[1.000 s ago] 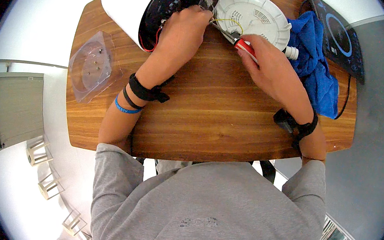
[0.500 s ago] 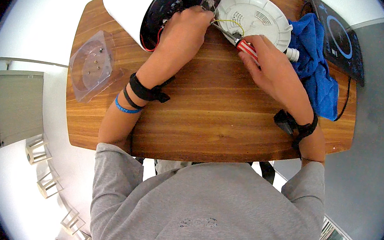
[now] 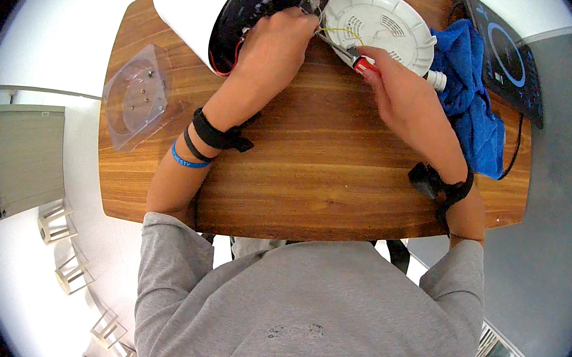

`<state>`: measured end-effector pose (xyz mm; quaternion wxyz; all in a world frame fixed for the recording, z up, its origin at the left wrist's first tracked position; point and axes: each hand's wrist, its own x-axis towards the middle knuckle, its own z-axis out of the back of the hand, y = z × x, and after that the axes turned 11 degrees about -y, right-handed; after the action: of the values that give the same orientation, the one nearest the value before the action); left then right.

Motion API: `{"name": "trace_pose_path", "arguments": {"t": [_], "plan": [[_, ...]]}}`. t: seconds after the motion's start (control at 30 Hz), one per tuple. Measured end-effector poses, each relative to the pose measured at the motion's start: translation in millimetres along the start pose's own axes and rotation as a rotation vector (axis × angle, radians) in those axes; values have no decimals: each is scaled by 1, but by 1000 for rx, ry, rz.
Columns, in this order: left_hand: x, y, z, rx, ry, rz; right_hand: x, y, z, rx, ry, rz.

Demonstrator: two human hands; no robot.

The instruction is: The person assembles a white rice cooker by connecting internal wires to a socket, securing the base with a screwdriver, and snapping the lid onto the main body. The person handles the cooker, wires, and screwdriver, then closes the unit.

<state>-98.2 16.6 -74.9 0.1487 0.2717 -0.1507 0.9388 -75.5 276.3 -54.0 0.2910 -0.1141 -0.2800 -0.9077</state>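
Note:
A white, round-bodied appliance lies on its side, its dark underside facing me with red wires and a small metal part showing. My left hand reaches over that underside. Its fingers are curled together near the metal part, and what they pinch is hidden. In my right hand is a screwdriver with a red handle, pointed left so that its shaft meets my left fingertips. A yellow-green wire runs from there across a white round vented cover, which lies right of the appliance.
On the left of the wooden table sits a clear plastic tray holding several small screws. A blue cloth lies right of the cover. Behind it is a black induction cooktop, its cord hanging by the table's right edge.
My right hand has shifted its grip on the screwdriver, its fingers now farther forward and covering more of the handle. My left hand has stayed almost where it was.

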Motion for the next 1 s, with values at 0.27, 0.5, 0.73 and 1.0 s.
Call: {"name": "trace_pose_path", "arguments": {"t": [0.27, 0.5, 0.73, 1.0], "plan": [[-1, 4, -4, -34, -3, -25, -3, -8, -3, 31, -67, 95], [1, 1, 0, -13, 7, -13, -1, -9, -1, -24, -71, 86], [1, 0, 2, -16, -3, 1, -1, -11, -5, -32, -90, 112], [0, 2, 0, -48, -8, -19, 1, -8, -5, 19, -99, 146]]}}
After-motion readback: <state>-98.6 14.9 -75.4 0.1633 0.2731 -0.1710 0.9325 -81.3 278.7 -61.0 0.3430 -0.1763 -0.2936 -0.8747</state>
